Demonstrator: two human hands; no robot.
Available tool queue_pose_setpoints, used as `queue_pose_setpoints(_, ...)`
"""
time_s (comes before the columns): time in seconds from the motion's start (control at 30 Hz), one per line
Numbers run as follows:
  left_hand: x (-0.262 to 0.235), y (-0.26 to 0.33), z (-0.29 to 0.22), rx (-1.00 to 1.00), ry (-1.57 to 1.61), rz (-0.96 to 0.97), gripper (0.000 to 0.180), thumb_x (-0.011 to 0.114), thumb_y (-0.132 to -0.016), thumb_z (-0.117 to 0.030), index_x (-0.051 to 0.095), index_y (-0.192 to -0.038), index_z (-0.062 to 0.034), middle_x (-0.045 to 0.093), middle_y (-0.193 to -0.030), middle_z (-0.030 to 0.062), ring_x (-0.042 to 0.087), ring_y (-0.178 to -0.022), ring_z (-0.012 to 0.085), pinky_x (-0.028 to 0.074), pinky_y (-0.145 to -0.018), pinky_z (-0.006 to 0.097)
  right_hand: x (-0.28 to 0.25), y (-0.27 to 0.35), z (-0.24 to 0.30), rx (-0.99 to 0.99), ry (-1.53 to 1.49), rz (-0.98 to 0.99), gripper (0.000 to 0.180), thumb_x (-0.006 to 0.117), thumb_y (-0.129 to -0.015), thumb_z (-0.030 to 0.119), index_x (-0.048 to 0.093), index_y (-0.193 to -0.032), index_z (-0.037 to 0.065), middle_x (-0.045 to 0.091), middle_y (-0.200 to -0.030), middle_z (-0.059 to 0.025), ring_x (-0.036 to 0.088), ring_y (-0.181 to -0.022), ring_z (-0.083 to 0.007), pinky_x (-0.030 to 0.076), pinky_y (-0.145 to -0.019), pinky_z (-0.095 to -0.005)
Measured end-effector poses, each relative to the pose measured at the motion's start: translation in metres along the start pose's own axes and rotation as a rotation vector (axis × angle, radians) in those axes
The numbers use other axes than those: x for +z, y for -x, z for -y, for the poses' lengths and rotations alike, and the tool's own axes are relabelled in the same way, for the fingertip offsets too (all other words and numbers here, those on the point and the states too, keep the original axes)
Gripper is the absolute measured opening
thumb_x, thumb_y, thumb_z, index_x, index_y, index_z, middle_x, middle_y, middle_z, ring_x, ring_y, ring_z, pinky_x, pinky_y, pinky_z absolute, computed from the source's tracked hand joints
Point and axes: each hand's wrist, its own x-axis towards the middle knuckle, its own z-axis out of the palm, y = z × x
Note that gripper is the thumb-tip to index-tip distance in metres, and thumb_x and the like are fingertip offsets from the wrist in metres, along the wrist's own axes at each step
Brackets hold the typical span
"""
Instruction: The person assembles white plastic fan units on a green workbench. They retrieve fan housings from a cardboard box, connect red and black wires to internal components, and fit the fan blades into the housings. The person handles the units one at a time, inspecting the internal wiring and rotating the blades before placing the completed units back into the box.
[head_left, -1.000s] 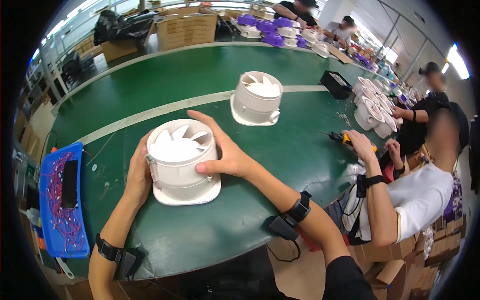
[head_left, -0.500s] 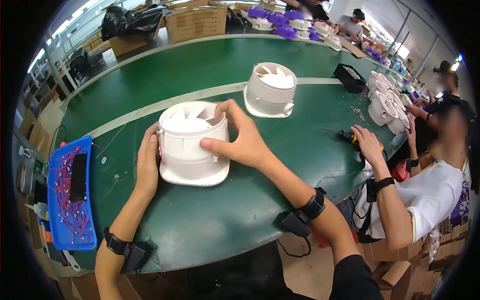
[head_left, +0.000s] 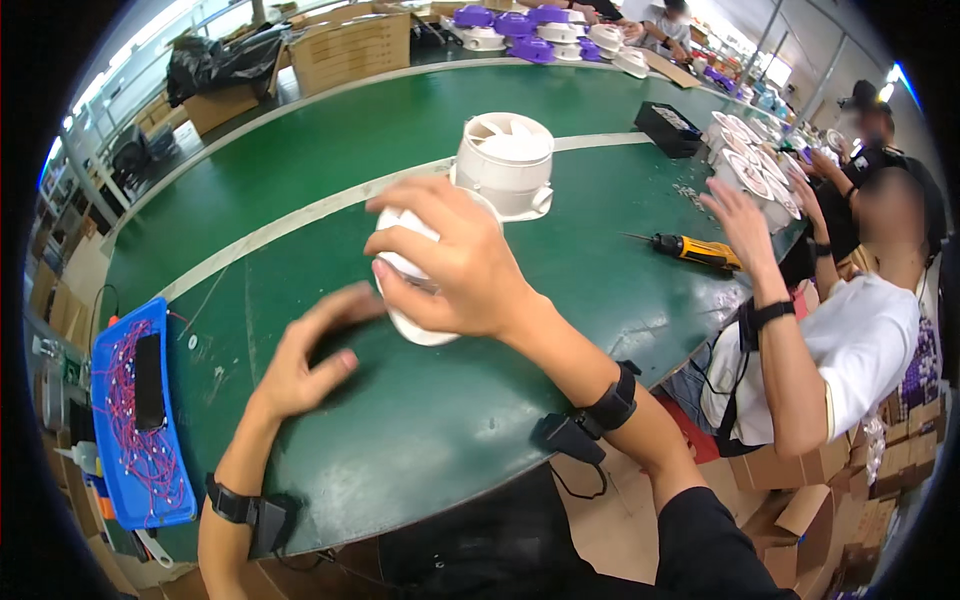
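Note:
My right hand (head_left: 448, 255) curls its fingers over the top of a white round fan housing (head_left: 415, 330) on the green table. It hides most of the housing, so its blades and exact grip are hard to see. To the left, my left hand (head_left: 305, 365) is apart from the housing, fingers and thumb spread, holding nothing and slightly blurred. Just beyond my right hand stands a second white fan housing (head_left: 505, 165), upright, its blades showing at the open top.
A blue tray (head_left: 178, 440) of thin red wires and a dark block lies at left. At right, a yellow-black electric screwdriver (head_left: 700, 250) lies beside a co-worker's raised hand (head_left: 740, 225). Beyond are a black parts box (head_left: 670, 130), loose screws and stacked white housings (head_left: 750, 165).
My left hand has come off the housing. My right hand has shifted over its top, and the housing has moved right toward the second one. The co-worker's hand has lifted off the screwdriver.

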Motion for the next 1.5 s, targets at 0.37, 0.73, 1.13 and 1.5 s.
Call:
queue_pose_setpoints(0.37, 0.034, -0.007, -0.019, 0.084, -0.307, 0.054, 0.03, 0.063, -0.075, 0.002, 0.066, -0.105, 0.0007, 0.066, -0.109, 0.0148, 0.06, -0.11, 0.0312, 0.046, -0.099, 0.04, -0.042, 0.036, 0.03, 0.237, 0.439, 0.432, 0.032, 0.071, -0.077, 0.023, 0.064, -0.103, 0.005, 0.055, -0.125, -0.0161, 0.049, -0.125, -0.032, 0.051, -0.083, -0.0413)
queue_pose_setpoints(0.73, 0.028, -0.002, -0.006, 0.162, -0.313, 0.051, 0.022, 0.062, -0.08, -0.002, 0.065, -0.102, -0.0018, 0.066, -0.107, 0.0134, 0.061, -0.106, 0.0303, 0.047, -0.096, 0.04, -0.046, 0.038, 0.02, 0.213, 0.59, 0.275, 0.017, 0.068, -0.077, 0.014, 0.067, -0.089, 0.003, 0.058, -0.121, -0.0197, 0.049, -0.126, -0.0369, 0.044, -0.099, -0.0502)
queue_pose_setpoints(1.13, 0.022, 0.008, 0.01, 0.134, -0.002, -0.14, 0.012, 0.058, -0.083, -0.006, 0.065, -0.089, 0.0018, 0.07, -0.082, 0.0143, 0.069, -0.078, 0.0285, 0.052, -0.072, 0.039, 0.024, -0.026, 0.05, 0.223, -0.139, 0.504, 0.007, 0.062, -0.081, 0.003, 0.066, -0.085, -0.001, 0.065, -0.077, -0.0156, 0.065, -0.073, -0.0292, 0.05, -0.067, -0.0354)
queue_pose_setpoints(1.5, 0.016, 0.009, 0.02, 0.289, -0.458, -0.329, 0.014, 0.055, -0.071, 0.0, 0.061, -0.083, -0.005, 0.064, -0.082, 0.0136, 0.062, -0.086, 0.0331, 0.049, -0.072, 0.046, 0.094, 0.016, -0.051, 0.714, -0.742, 0.588, 0.019, 0.054, -0.098, 0.013, 0.065, -0.095, -0.002, 0.061, -0.077, -0.0025, 0.055, -0.071, -0.0074, 0.044, -0.064, -0.0214)
